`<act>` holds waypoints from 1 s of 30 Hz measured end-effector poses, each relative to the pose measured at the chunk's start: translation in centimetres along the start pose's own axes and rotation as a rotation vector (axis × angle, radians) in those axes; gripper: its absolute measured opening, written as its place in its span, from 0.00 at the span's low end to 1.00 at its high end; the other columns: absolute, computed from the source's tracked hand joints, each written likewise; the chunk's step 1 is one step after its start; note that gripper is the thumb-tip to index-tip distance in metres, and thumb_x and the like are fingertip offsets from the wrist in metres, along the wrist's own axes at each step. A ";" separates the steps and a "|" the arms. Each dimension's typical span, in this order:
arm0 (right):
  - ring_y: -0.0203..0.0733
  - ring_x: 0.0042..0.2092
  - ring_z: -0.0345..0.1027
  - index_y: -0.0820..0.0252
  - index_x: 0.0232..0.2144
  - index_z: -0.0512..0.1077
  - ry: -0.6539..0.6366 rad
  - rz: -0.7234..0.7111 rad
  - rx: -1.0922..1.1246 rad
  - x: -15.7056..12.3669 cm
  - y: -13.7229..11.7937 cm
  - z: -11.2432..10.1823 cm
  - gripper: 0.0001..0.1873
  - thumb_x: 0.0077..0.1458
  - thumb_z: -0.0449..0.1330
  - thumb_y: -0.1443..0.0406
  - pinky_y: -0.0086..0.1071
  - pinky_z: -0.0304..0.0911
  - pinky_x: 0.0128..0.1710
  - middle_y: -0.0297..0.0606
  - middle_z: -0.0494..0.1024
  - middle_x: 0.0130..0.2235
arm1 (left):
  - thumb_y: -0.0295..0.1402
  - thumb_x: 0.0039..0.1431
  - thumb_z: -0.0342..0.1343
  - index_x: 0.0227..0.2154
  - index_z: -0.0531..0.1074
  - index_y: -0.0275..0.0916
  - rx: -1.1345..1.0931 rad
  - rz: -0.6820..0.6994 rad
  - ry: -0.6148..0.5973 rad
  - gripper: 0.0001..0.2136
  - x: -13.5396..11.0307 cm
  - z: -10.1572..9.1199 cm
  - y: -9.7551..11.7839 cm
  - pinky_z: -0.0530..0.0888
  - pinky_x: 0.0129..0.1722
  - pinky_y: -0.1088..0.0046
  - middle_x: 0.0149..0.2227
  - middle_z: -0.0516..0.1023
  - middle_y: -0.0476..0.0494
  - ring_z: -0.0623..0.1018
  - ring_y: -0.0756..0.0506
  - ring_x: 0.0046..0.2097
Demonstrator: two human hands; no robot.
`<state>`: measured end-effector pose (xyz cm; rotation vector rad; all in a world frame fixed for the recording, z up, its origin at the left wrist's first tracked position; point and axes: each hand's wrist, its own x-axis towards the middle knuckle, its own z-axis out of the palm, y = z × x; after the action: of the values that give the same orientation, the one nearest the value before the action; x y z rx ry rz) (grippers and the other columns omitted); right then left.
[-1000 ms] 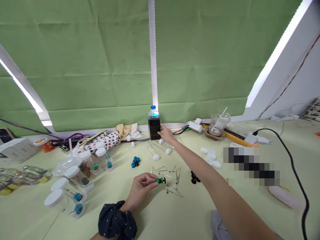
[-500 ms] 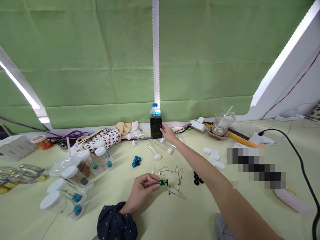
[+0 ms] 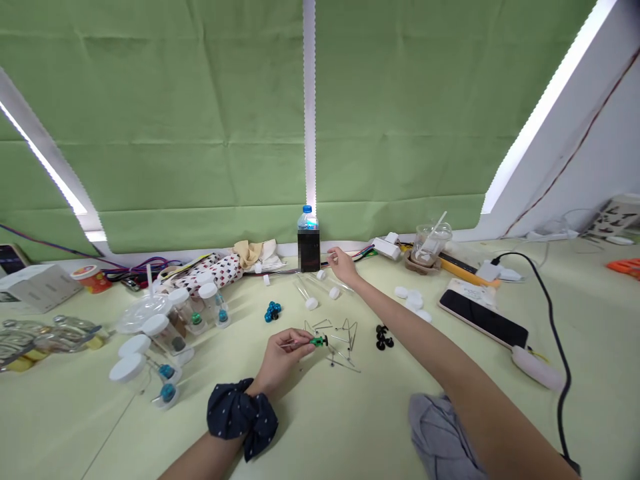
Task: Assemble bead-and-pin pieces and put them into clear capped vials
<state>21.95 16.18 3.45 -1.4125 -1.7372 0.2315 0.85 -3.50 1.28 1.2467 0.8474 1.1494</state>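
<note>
My left hand [image 3: 281, 357] is closed in a pinch on a thin metal pin with a green bead [image 3: 317, 341], low over the pale table. A loose heap of bent metal pins [image 3: 341, 340] lies just right of it. My right hand [image 3: 343, 265] reaches far across the table, fingers spread, beside a small black box [image 3: 309, 251] and over clear tubes with white caps [image 3: 320, 287]. A cluster of blue beads [image 3: 272, 311] and a few black beads [image 3: 383, 337] lie nearby.
White-capped jars with beads [image 3: 165, 327] stand at the left. A water bottle [image 3: 307, 221] stands behind the black box. White caps [image 3: 413, 300], a phone [image 3: 483, 319], a black cable [image 3: 550, 307] and a plastic cup [image 3: 431, 245] sit to the right. A grey cloth [image 3: 440, 437] lies near me.
My right hand has drawn slightly right, off the black box. My left hand still pinches the green-beaded pin. The view has shifted, showing more of my forearms.
</note>
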 end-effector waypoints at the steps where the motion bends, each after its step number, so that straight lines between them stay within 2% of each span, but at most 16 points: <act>1: 0.38 0.33 0.68 0.59 0.41 0.67 0.003 -0.004 0.012 -1.0 -0.6 -0.7 0.11 0.54 0.53 0.67 0.31 0.61 0.36 0.37 0.76 0.35 | 0.28 0.43 0.64 0.21 0.71 0.35 0.006 0.006 0.000 0.07 0.0 0.0 -0.1 0.71 0.40 0.71 0.34 0.76 0.43 0.76 0.47 0.37; 3: 0.36 0.32 0.67 0.59 0.38 0.68 -0.009 -0.017 0.040 -3.5 -1.9 -2.2 0.09 0.54 0.53 0.66 0.29 0.62 0.34 0.36 0.76 0.35 | 0.29 0.43 0.65 0.21 0.71 0.35 0.016 0.021 0.007 0.07 0.0 -0.1 -0.3 0.71 0.40 0.70 0.35 0.77 0.42 0.76 0.47 0.37; 7: 0.36 0.31 0.67 0.60 0.28 0.73 -0.192 -0.062 0.149 -9.0 -5.1 -5.2 0.06 0.51 0.56 0.65 0.29 0.61 0.33 0.36 0.77 0.31 | 0.30 0.41 0.65 0.22 0.72 0.35 0.018 0.060 0.018 0.07 0.1 -0.2 -0.7 0.71 0.43 0.66 0.35 0.77 0.41 0.77 0.45 0.39; 10: 0.37 0.34 0.68 0.59 0.29 0.75 -0.335 -0.153 0.193 -12.5 -7.0 -6.9 0.07 0.51 0.58 0.63 0.30 0.61 0.35 0.37 0.77 0.33 | 0.31 0.41 0.66 0.23 0.72 0.35 0.009 0.076 0.009 0.08 0.0 -0.1 -0.9 0.71 0.46 0.61 0.36 0.78 0.40 0.77 0.43 0.39; 13: 0.39 0.37 0.67 0.57 0.31 0.75 -0.418 -0.206 0.215 -14.9 -7.8 -7.6 0.08 0.50 0.60 0.61 0.30 0.60 0.36 0.36 0.77 0.34 | 0.33 0.39 0.67 0.22 0.72 0.35 0.007 0.102 0.002 0.10 -0.2 0.2 -0.9 0.70 0.46 0.57 0.35 0.78 0.40 0.77 0.43 0.38; 19: 0.41 0.39 0.65 0.56 0.35 0.73 -0.430 -0.213 0.182 -16.6 -6.7 -7.3 0.16 0.42 0.66 0.60 0.33 0.59 0.39 0.35 0.76 0.35 | 0.36 0.36 0.68 0.20 0.71 0.34 0.022 0.120 0.006 0.13 -0.7 0.7 -0.6 0.70 0.46 0.56 0.34 0.79 0.39 0.77 0.42 0.37; 23: 0.40 0.38 0.65 0.56 0.34 0.73 -0.418 -0.247 0.230 -17.2 -6.5 -6.9 0.13 0.42 0.66 0.61 0.33 0.58 0.40 0.34 0.76 0.35 | 0.37 0.36 0.68 0.21 0.71 0.34 0.036 0.130 0.022 0.13 -0.8 0.9 -0.3 0.71 0.45 0.58 0.33 0.79 0.39 0.77 0.43 0.37; 30: 0.39 0.37 0.64 0.56 0.33 0.74 -0.334 -0.193 0.316 -18.1 -6.3 -6.0 0.11 0.44 0.66 0.64 0.35 0.58 0.43 0.34 0.77 0.35 | 0.36 0.37 0.68 0.21 0.72 0.34 0.057 0.138 0.023 0.12 -0.8 0.7 -0.3 0.70 0.45 0.57 0.34 0.78 0.40 0.77 0.43 0.37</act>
<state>21.43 -3.87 2.02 -1.0112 -1.9882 0.6353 1.38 -4.47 1.04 1.3587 0.8264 1.2593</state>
